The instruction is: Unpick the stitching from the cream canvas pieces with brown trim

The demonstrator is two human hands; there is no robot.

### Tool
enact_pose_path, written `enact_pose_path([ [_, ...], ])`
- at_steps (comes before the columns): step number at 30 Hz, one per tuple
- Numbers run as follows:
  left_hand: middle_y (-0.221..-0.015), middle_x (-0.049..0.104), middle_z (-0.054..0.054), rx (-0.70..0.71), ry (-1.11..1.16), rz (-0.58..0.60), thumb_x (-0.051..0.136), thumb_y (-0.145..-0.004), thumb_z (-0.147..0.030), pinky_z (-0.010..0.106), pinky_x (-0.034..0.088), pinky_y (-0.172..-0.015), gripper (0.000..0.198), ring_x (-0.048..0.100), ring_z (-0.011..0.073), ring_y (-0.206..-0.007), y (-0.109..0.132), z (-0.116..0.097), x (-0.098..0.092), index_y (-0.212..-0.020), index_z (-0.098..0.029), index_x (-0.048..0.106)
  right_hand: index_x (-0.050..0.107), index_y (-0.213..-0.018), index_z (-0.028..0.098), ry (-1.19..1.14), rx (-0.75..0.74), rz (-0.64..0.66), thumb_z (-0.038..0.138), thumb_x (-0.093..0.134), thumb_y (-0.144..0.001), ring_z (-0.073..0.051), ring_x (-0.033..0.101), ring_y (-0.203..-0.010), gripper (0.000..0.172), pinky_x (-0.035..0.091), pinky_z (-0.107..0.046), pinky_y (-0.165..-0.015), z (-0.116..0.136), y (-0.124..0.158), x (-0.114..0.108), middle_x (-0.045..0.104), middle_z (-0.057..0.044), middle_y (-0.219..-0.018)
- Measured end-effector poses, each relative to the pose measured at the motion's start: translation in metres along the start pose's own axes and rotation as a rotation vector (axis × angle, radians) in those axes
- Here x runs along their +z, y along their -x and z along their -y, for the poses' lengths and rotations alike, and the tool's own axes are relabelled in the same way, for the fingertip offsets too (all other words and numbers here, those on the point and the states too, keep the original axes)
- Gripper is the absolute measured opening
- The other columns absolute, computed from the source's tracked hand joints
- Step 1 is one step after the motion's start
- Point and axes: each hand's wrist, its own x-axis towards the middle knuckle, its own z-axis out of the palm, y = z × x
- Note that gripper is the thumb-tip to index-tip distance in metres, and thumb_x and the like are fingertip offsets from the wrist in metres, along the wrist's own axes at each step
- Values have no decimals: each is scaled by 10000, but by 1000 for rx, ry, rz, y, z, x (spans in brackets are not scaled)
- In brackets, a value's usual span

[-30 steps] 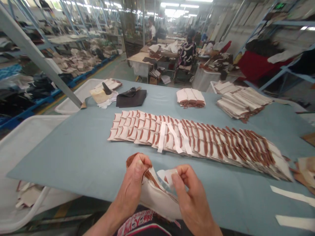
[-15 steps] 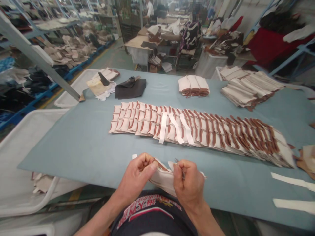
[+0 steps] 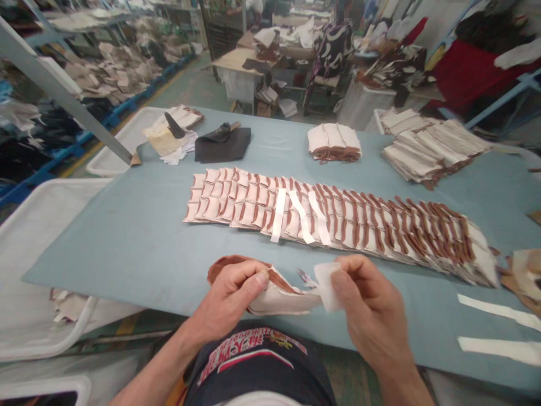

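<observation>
In front of my body, my left hand [image 3: 243, 293] is closed on a cream and brown sewn leather piece [image 3: 279, 301], pinching its upper edge between thumb and fingers. The piece's brown side curls up beyond the hand. To the right, my right hand [image 3: 367, 299] pinches a short white strip [image 3: 326, 286] at the right end of the piece. The metal tips of a small tool, apparently snips [image 3: 305, 276], poke out to the left of the strip; its other end is hidden, so I cannot tell how it is held.
A long overlapping row of cream and brown pieces [image 3: 338, 217] crosses the blue-green table [image 3: 127, 237], with several white strips [image 3: 279, 214] on it. Stacks [image 3: 333, 141] and a dark cloth [image 3: 223, 145] lie behind. More strips [image 3: 499, 347] are at right. A person [image 3: 333, 51] sits beyond.
My right hand has moved right, bringing the white strip into fuller view. The sewn piece now stretches out flatter, with its brown side showing left of my left hand.
</observation>
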Motion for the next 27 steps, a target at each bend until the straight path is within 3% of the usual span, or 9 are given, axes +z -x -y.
enact_pose_path([
  [3, -684, 570, 14, 25, 62, -1, 509, -1020, -450, 239, 335, -561, 472, 460, 125, -615, -6, -2, 0, -821, -108, 765, 589, -769, 199, -117, 183, 263, 464, 662, -973, -91, 409, -490, 342, 305, -202, -446, 28, 2, -1, 508, 53, -583],
  [5, -667, 571, 10, 16, 158, 2, 545, -999, -455, 239, 325, -542, 443, 446, 121, -596, -9, 1, 2, -822, -111, 762, 598, -745, 191, -86, 210, 334, 415, 657, -955, -84, 397, -492, 314, 286, -198, -445, 39, 1, 7, 493, 54, -575],
  [8, -653, 527, -5, -39, 269, -30, 589, -959, -452, 240, 304, -517, 407, 410, 114, -576, -10, 5, 6, -736, -127, 692, 597, -739, 191, -36, 213, 351, 400, 626, -937, -81, 385, -475, 289, 267, -198, -432, 43, -5, 20, 470, 63, -547],
  [11, -597, 391, -38, -51, 280, -64, 587, -939, -408, 243, 247, -496, 417, 314, 96, -548, -10, 6, 9, -609, -160, 523, 594, -755, 195, 4, 237, 342, 443, 625, -922, -84, 388, -467, 300, 272, -196, -427, 39, -10, 26, 462, 67, -530],
  [14, -588, 323, -47, -22, 285, -26, 548, -943, -364, 252, 215, -495, 433, 272, 92, -546, -10, 4, 9, -578, -187, 394, 588, -761, 199, 9, 280, 360, 480, 643, -905, -85, 391, -466, 320, 278, -193, -425, 33, -12, 26, 462, 69, -527],
  [23, -588, 338, -42, -21, 315, 40, 541, -949, -354, 250, 218, -490, 419, 288, 92, -544, -8, 3, 7, -586, -179, 423, 559, -756, 202, -23, 351, 370, 487, 667, -881, -79, 383, -462, 330, 282, -182, -417, 29, -9, 27, 458, 73, -530],
  [27, -607, 420, -30, -69, 365, 55, 556, -926, -361, 243, 228, -483, 373, 314, 91, -539, -8, 5, 8, -616, -158, 515, 530, -752, 209, -100, 399, 405, 496, 681, -861, -75, 375, -457, 342, 287, -176, -410, 28, -9, 27, 451, 79, -534],
])
